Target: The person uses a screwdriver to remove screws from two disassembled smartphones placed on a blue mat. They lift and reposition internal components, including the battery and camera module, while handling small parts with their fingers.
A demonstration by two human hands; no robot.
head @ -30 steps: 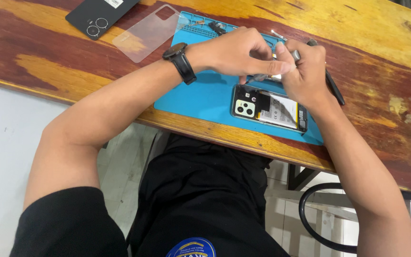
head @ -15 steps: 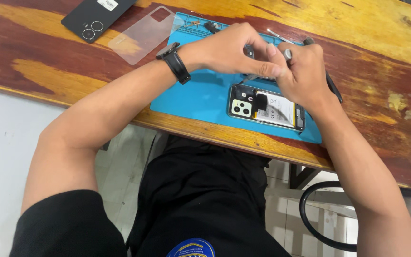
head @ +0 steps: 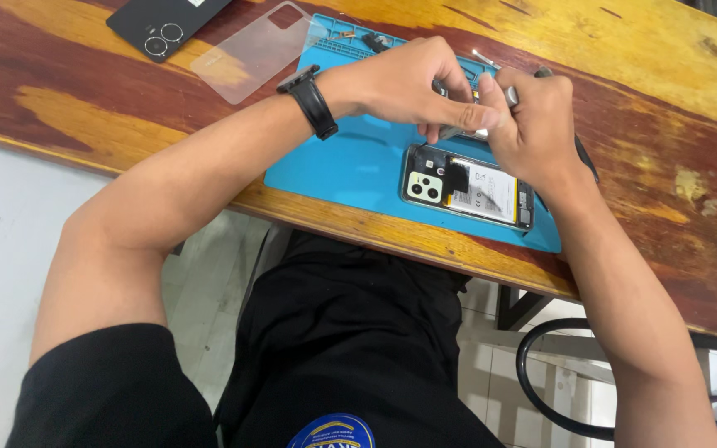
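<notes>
The opened phone (head: 468, 185) lies flat on the blue work mat (head: 350, 162), toward the mat's near right corner. Its back cover is already off: the camera block shows at the phone's left end and the pale battery fills the middle, with a dark patch between them. That much of the stripping looks done; the battery and the inner boards look to be in place, so the deeper work seems not yet begun.

Just above the phone, both hands meet over the mat. The left hand (head: 404, 83), with a black wristwatch (head: 313, 104) on its wrist, has its fingers curled and pinched together with the thumb on a small part (head: 463, 132) held just over the phone's upper edge; what the part is cannot be told. The right hand (head: 533, 124) is closed around a slim metal tool (head: 512, 93) whose handle sticks up out of the fist, its tip hidden between the two hands.

Farther from the phone, at the mat's far edge, small loose pieces (head: 367, 40) lie in the moulded tray slots. Left of the mat, on the worn wooden tabletop (head: 85, 91), rests a clear phone case (head: 251, 51), and beyond it a dark phone back with two camera rings (head: 163, 23). Below the tabletop, right of the person's lap, a black cable (head: 541, 390) loops.
</notes>
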